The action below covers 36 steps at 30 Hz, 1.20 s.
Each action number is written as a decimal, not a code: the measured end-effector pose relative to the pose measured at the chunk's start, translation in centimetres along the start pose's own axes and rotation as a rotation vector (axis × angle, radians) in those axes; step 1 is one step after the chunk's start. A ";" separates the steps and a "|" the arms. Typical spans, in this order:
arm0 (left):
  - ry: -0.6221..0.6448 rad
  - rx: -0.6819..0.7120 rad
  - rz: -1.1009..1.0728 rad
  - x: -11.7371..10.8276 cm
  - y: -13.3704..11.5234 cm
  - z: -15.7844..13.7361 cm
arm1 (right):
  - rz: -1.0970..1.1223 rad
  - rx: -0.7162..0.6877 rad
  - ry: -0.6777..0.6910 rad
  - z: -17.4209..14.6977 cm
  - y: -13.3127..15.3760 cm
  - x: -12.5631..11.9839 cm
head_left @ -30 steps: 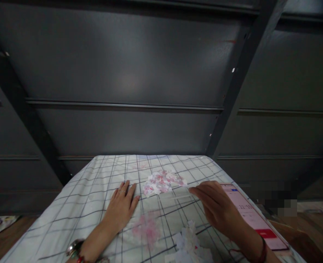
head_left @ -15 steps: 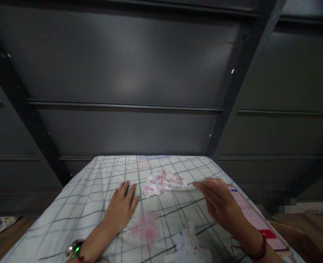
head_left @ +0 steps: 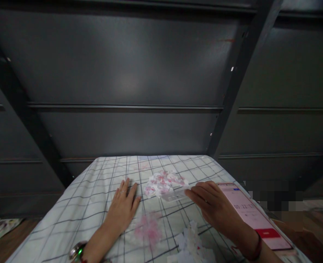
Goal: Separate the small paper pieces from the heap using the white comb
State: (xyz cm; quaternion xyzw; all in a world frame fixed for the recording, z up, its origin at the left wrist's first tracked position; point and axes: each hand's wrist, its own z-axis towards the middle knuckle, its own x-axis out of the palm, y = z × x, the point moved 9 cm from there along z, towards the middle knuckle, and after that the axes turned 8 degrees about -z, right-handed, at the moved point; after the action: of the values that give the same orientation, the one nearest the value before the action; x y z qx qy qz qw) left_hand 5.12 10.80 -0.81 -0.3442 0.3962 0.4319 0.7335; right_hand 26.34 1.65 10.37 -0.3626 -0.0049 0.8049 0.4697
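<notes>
My left hand (head_left: 123, 204) lies flat on the checked cloth, fingers spread, with nothing in it. Between the fingertips of my right hand (head_left: 212, 201) is a thin, clear flat strip (head_left: 173, 196), which looks like plastic; its exact kind is hard to tell. The strip points left and its far end is beside a heap of torn white and pink paper scraps (head_left: 164, 180). Nearer to me is a second pile of white scraps (head_left: 192, 244). A pink stain (head_left: 148, 230) marks the cloth between my hands.
A phone (head_left: 256, 219) showing a running timer lies at the right edge, under my right forearm. White cloth with dark grid lines (head_left: 109, 170) covers the table. Dark metal panels (head_left: 131, 131) rise behind it. A patterned item (head_left: 1, 228) is on the floor at left.
My right hand has moved slightly left and turned the strip, so its flat face now shows near the scraps. My left hand stays flat in about the same place.
</notes>
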 end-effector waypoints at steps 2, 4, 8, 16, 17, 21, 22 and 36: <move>0.010 0.005 0.014 -0.1 -0.2 0.1 | -0.008 0.001 -0.025 0.1 0.1 -0.3; 0.014 0.013 0.023 -0.4 -0.5 0.2 | -0.021 0.001 -0.036 0.3 0.3 -0.5; -0.008 0.034 0.022 -0.8 -0.8 0.3 | -0.026 -0.012 -0.016 0.6 0.9 -0.4; -0.032 0.078 -0.002 -1.0 -1.1 0.2 | -0.015 0.006 -0.041 0.0 -0.1 -0.6; -0.031 0.083 -0.003 -1.0 -1.2 0.2 | -0.024 0.015 -0.046 0.0 -0.2 -0.7; -0.028 0.083 -0.004 -1.1 -1.2 0.2 | -0.039 0.024 -0.008 0.5 0.2 -0.5; -0.029 0.083 -0.006 -1.1 -1.2 0.2 | -0.034 0.021 0.009 0.6 0.4 -0.4; -0.069 0.087 -0.035 -0.9 -0.6 -0.1 | 0.070 0.011 -0.021 0.1 -0.6 -0.7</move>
State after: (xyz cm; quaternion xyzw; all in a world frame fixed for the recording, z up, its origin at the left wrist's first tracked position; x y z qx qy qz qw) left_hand 5.38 10.19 0.03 -0.3038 0.3827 0.4130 0.7685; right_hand 26.95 1.41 11.04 -0.3516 0.0073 0.8245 0.4434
